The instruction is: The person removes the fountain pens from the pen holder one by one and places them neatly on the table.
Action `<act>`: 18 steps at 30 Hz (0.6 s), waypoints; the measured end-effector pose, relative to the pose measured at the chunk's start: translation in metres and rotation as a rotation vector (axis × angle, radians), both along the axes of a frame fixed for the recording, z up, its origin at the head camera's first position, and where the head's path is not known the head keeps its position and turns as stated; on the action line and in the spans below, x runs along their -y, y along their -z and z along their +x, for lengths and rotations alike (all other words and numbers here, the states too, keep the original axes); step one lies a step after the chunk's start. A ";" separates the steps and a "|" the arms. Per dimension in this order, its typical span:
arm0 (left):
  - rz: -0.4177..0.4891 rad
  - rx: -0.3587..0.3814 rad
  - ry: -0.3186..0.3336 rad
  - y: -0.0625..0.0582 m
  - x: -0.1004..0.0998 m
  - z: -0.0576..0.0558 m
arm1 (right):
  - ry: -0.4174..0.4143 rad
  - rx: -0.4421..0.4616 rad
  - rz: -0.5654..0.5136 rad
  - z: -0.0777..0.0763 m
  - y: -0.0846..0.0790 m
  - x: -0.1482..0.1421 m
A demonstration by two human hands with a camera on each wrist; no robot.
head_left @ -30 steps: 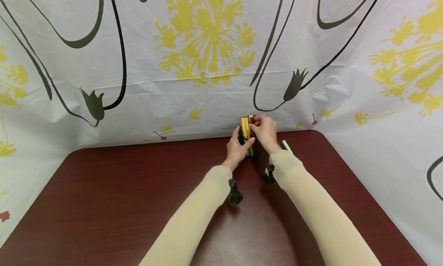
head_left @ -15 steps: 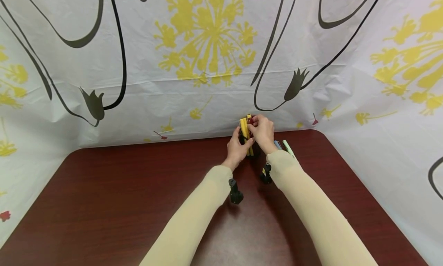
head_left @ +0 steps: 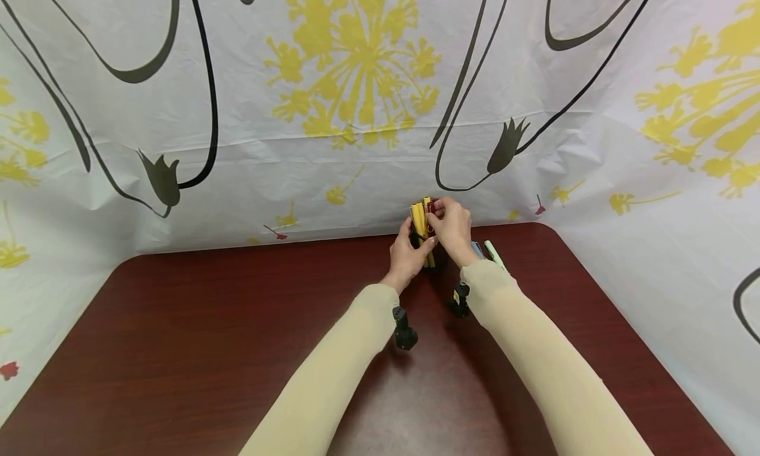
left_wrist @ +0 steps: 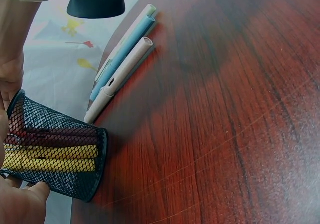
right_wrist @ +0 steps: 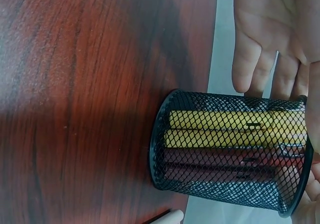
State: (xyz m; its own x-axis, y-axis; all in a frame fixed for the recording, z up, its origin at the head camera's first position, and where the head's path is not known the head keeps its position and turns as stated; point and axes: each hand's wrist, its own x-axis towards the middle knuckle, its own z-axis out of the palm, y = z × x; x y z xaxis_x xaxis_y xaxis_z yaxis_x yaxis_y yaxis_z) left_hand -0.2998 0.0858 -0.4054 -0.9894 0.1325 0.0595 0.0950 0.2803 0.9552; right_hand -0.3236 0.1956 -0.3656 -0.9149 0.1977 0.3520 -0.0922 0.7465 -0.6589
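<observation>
A black mesh pen cup [right_wrist: 250, 200] stands upright at the back of the table. Yellow pens [head_left: 418, 216] and dark red pens [right_wrist: 220, 172] are inside it, seen through the mesh. My left hand [head_left: 406, 257] grips the cup from the left, thumb in front and fingers behind. From the right, my right hand [head_left: 454, 228] reaches over the cup's rim, its thumb and fingers pinching at the top of a dark red pen. Those fingertips are partly hidden in both wrist views.
To the right of the cup lie a pale pinkish pen [left_wrist: 131, 59], a blue pen [left_wrist: 123, 55] and a pale green pen [left_wrist: 132, 30], side by side on the dark red table [head_left: 237, 337]. A white patterned sheet [head_left: 332, 165] hangs just behind the cup.
Over the first half second my right hand shifted slightly left, and the blue pen came into view beside that wrist. The pen tops tilted a little left. My left hand stays in place.
</observation>
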 end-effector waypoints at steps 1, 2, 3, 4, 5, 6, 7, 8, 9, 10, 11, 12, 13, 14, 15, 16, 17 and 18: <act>0.001 0.001 -0.001 0.000 0.000 0.000 | -0.001 -0.002 -0.002 0.000 0.000 0.000; 0.002 0.002 -0.002 0.000 0.000 0.000 | -0.001 -0.006 -0.006 0.000 0.000 0.000; 0.003 0.002 -0.002 0.000 0.000 0.000 | -0.001 -0.010 -0.010 -0.001 0.001 -0.001; 0.004 0.003 -0.001 0.001 0.000 0.000 | 0.000 -0.014 -0.016 -0.001 0.001 -0.001; 0.005 0.004 0.000 0.001 0.000 0.000 | 0.000 -0.018 -0.021 -0.001 0.002 -0.001; 0.007 0.005 0.000 0.001 0.000 0.000 | -0.001 -0.022 -0.027 0.000 0.002 -0.001; 0.008 0.006 -0.001 0.001 0.000 0.000 | -0.001 -0.027 -0.032 0.000 0.002 -0.002; 0.008 0.006 -0.002 0.001 0.000 0.000 | -0.002 -0.031 -0.036 0.000 0.002 -0.002; 0.008 0.006 -0.003 0.001 0.000 0.000 | -0.003 -0.034 -0.040 0.000 0.002 -0.002; 0.009 0.007 -0.004 0.001 0.000 0.000 | -0.004 -0.036 -0.044 0.000 0.002 -0.002; 0.008 0.006 -0.005 0.000 0.000 0.001 | -0.005 -0.040 -0.047 0.001 0.002 -0.003; 0.008 0.007 -0.006 0.000 0.000 0.001 | -0.007 -0.044 -0.051 0.001 0.002 -0.003; 0.008 0.008 -0.007 0.000 0.000 0.001 | -0.010 -0.048 -0.054 0.002 0.002 -0.003; 0.007 0.008 -0.008 0.000 0.000 0.001 | -0.013 -0.052 -0.060 0.002 0.001 -0.004; 0.006 0.008 -0.008 0.000 0.001 0.001 | -0.015 -0.059 -0.064 0.002 0.000 -0.004; 0.007 0.008 -0.008 -0.001 0.000 0.001 | -0.019 -0.068 -0.069 0.002 -0.001 -0.005; 0.007 0.007 -0.007 -0.001 0.000 0.001 | -0.020 -0.077 -0.075 0.002 -0.002 -0.006; 0.009 0.008 -0.006 -0.001 0.000 0.000 | -0.021 -0.085 -0.081 0.003 -0.004 -0.007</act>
State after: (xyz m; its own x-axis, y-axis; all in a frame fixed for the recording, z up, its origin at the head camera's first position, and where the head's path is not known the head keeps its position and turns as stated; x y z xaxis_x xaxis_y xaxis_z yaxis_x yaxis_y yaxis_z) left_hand -0.2994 0.0856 -0.4047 -0.9907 0.1256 0.0530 0.0858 0.2725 0.9583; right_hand -0.3210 0.2022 -0.3620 -0.8867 0.2102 0.4118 -0.1649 0.6883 -0.7064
